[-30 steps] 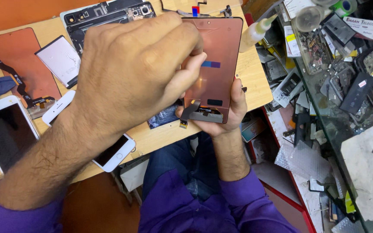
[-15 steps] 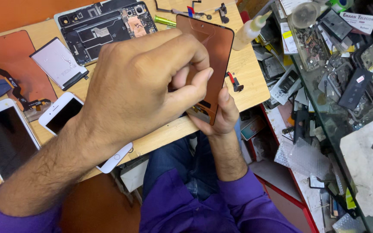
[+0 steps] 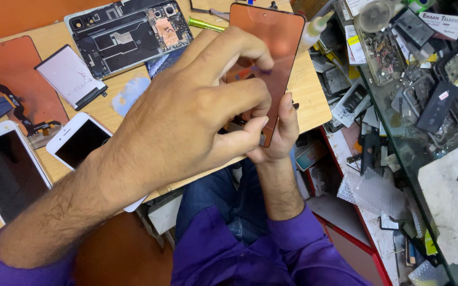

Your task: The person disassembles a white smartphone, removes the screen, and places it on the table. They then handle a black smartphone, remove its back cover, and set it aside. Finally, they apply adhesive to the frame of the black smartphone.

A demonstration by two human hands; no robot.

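My right hand [image 3: 281, 135] grips the lower end of a copper-coloured phone display panel [image 3: 274, 39] and holds it upright over the wooden table's [image 3: 309, 98] front edge. My left hand [image 3: 186, 122] reaches across in front of the panel. Its thumb and fingertips press and pinch on the panel's face near the middle, hiding most of the lower half. Both arms wear purple sleeves.
An opened phone body [image 3: 128, 37] with exposed boards lies at the back. A small white screen [image 3: 70, 77], another copper panel [image 3: 11, 69], a white phone [image 3: 78, 143] and a larger white device [image 3: 3, 169] lie to the left. A glass counter [image 3: 425, 95] crowded with parts stands on the right.
The panel has turned from facing me to a narrower, more upright angle. My left hand has slid lower over it, and its fingers have curled into a pinch on the face.
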